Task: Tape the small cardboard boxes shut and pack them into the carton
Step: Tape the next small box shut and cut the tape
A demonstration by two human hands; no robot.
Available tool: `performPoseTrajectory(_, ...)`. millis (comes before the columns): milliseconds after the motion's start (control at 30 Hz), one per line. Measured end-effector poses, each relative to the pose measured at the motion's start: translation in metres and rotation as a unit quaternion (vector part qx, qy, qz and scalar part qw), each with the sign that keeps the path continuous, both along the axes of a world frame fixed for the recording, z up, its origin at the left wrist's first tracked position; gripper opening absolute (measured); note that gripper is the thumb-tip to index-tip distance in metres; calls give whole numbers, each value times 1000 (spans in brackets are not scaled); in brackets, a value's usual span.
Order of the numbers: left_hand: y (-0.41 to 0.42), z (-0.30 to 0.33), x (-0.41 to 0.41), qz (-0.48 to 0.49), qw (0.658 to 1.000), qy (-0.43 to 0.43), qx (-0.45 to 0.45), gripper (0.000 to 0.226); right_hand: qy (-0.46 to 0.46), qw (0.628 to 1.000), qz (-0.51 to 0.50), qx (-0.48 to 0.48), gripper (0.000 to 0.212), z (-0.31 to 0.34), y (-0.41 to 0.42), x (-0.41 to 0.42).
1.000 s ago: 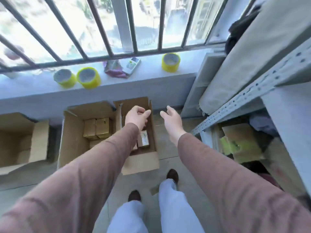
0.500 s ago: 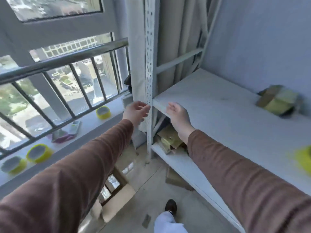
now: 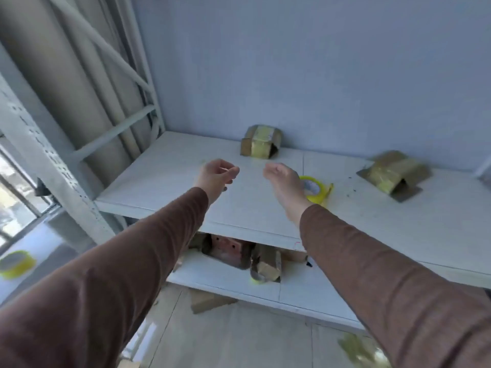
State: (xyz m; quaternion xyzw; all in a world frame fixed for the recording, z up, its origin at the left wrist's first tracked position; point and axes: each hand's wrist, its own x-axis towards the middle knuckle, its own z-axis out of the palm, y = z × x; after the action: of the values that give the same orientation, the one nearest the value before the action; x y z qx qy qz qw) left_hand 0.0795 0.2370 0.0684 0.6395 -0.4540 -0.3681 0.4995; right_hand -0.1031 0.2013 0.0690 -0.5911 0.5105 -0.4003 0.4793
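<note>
Head view shows our left hand [image 3: 216, 172] and right hand [image 3: 283, 179] reaching out over the white shelf [image 3: 164, 179], both empty, fingers loosely curled and grasping nothing.

Two small boxes sit on that shelf. The near box [image 3: 261, 142] stands against the back wall, just beyond our hands; the far box [image 3: 393, 172] lies well to the right, with what looks like a flap splayed out under it. Both are wrapped in yellowish tape. A tape roll [image 3: 317, 193] lies just right of our right wrist, partly hidden by it. The carton is not in sight here.

We judge these boxes light and fairly stiff, though thin cardboard dents under a hard squeeze. The taped faces look glossy, so probably slick; bare cardboard edges should grip better. For the near box, we would span it across its two side walls, thumb on one and fingers on the other. The far box wants care: hold the body, not the loose flap, which may bend or tear.
</note>
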Motion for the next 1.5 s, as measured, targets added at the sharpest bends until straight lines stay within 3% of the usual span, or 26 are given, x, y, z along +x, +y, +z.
performPoseTrajectory(267, -89, -1, -168, -78, 997, -10, -8, 9, 18, 996, -88, 14, 29, 1, -63, -177)
performPoseTrajectory(533, -149, -20, -281, -118, 993, 5, 6, 8, 23, 991, -121, 48, 37, -8, -110, -292)
performPoseTrajectory(1267, -314, -81, -373, -216, 965, 23, 145, 11, 95, 958, -259, 74, 52, -67, -253, -415)
performPoseTrajectory(1433, -336, -92, -398, -207, 963, 15, 169, 46, 163, 955, -242, 64, 58, -75, -281, -440)
performPoseTrajectory(1500, -341, -96, -407, -205, 961, 17, 186, 36, 215, 948, -230, 52, 61, -77, -295, -451)
